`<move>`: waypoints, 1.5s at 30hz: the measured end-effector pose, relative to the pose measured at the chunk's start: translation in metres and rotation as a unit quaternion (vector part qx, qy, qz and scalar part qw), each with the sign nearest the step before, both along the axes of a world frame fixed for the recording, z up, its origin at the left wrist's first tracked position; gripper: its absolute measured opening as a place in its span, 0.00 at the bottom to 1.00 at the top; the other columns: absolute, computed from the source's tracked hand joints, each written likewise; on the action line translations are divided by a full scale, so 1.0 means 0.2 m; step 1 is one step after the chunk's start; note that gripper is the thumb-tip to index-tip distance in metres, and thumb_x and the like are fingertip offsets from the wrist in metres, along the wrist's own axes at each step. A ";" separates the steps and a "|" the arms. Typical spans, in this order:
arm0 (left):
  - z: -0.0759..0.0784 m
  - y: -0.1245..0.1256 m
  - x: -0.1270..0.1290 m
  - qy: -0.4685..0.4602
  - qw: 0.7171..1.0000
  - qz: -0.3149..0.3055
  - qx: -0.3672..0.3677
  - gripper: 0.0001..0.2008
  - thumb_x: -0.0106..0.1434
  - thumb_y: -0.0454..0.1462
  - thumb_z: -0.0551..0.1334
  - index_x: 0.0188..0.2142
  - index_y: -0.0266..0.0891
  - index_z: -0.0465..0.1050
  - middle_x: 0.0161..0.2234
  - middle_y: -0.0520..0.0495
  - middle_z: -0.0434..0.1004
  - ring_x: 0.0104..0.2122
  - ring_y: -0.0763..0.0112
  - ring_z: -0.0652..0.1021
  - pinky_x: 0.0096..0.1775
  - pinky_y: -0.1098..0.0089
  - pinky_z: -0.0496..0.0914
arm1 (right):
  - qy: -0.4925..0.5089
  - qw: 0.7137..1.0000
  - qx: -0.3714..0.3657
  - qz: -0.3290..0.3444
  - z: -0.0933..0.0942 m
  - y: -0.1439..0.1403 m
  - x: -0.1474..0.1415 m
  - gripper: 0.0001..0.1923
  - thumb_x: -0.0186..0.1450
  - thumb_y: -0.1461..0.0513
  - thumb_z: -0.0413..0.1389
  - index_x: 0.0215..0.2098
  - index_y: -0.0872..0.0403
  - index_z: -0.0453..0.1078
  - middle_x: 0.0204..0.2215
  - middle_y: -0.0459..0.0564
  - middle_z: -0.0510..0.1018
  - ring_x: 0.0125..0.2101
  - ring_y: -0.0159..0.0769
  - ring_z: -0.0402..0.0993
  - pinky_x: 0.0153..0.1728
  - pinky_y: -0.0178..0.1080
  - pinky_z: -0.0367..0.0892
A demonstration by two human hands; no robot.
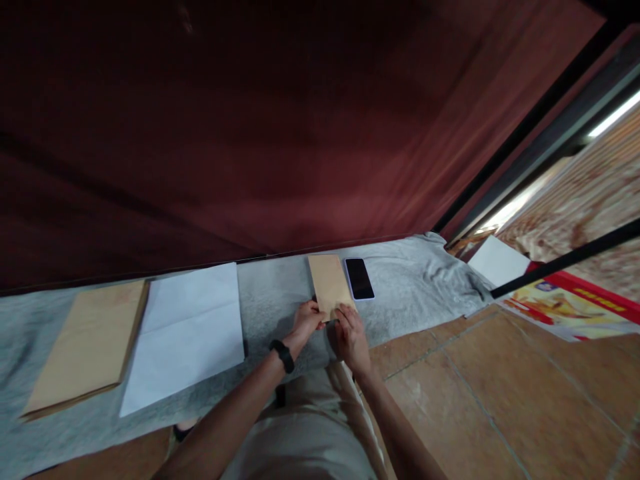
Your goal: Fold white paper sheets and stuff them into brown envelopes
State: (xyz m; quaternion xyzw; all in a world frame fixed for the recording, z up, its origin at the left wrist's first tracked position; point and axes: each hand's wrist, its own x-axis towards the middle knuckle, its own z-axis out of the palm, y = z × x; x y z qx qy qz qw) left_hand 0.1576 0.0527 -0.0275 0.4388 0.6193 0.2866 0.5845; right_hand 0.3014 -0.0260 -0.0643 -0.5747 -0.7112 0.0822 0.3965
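Note:
A small tan paper envelope (pixel 330 277) lies on the grey cloth in front of me, its near end between my two hands. My left hand (pixel 307 320), with a black band at the wrist, pinches the near left corner. On the near right corner, my right hand (pixel 351 333) presses with bent fingers, the thumb mostly hidden. Just right of the envelope rests a phone (pixel 359 278) with a dark screen and a pale edge.
White paper sheets (pixel 193 333) and a stack of large tan envelopes (pixel 87 340) lie to the left on the grey cloth (pixel 415 287). A dark red curtain (pixel 300 167) hangs behind. At right are a black metal bar (pixel 565 263) and a red-yellow printed box (pixel 575 307) on the tiled floor (pixel 475 387).

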 end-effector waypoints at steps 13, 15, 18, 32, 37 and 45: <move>0.00 0.02 0.00 0.058 0.998 -0.036 0.010 0.06 0.59 0.29 0.63 0.35 0.39 0.70 0.18 0.59 0.70 0.17 0.78 0.72 0.22 0.78 0.65 | -0.080 0.988 -0.001 -0.134 -0.02 0.10 0.08 0.26 0.76 0.56 0.43 0.68 0.58 0.60 0.64 0.64 0.68 0.65 0.50 0.62 0.61 0.55 0.65; 0.00 0.02 -0.01 0.060 0.997 -0.042 0.014 0.06 0.59 0.29 0.63 0.35 0.39 0.70 0.18 0.59 0.69 0.16 0.78 0.71 0.22 0.78 0.64 | -0.102 0.972 -0.024 -0.210 0.00 0.18 0.13 0.32 0.75 0.51 0.46 0.70 0.64 0.55 0.66 0.72 0.63 0.66 0.56 0.59 0.61 0.57 0.64; 0.01 0.02 -0.02 0.061 0.997 -0.051 0.019 0.05 0.60 0.30 0.63 0.35 0.40 0.69 0.16 0.59 0.69 0.16 0.77 0.71 0.22 0.78 0.64 | -0.139 0.953 -0.070 -0.262 0.02 0.26 0.18 0.37 0.73 0.50 0.49 0.70 0.68 0.52 0.65 0.77 0.63 0.64 0.61 0.62 0.60 0.57 0.63; 0.03 0.05 -0.03 0.078 0.994 -0.077 0.018 0.07 0.58 0.29 0.64 0.35 0.39 0.68 0.16 0.61 0.67 0.15 0.78 0.70 0.22 0.78 0.63 | -0.101 0.972 -0.033 -0.210 -0.02 0.32 0.35 0.37 0.69 0.57 0.54 0.72 0.59 0.50 0.58 0.67 0.70 0.56 0.54 0.69 0.56 0.54 0.67; 0.02 0.04 -0.02 0.100 0.992 -0.078 0.017 0.07 0.58 0.30 0.65 0.35 0.39 0.69 0.16 0.60 0.68 0.16 0.77 0.72 0.22 0.78 0.62 | -0.097 0.982 0.017 -0.162 -0.03 0.25 0.24 0.30 0.74 0.58 0.48 0.71 0.59 0.53 0.68 0.66 0.60 0.68 0.55 0.54 0.63 0.61 0.59; 0.05 0.02 0.01 0.168 0.981 -0.097 0.034 0.10 0.59 0.30 0.65 0.39 0.39 0.69 0.20 0.58 0.72 0.18 0.74 0.74 0.23 0.76 0.64 | -0.109 0.993 -0.009 -0.033 -0.08 0.11 0.07 0.24 0.75 0.60 0.47 0.68 0.58 0.61 0.66 0.62 0.66 0.67 0.48 0.60 0.64 0.55 0.64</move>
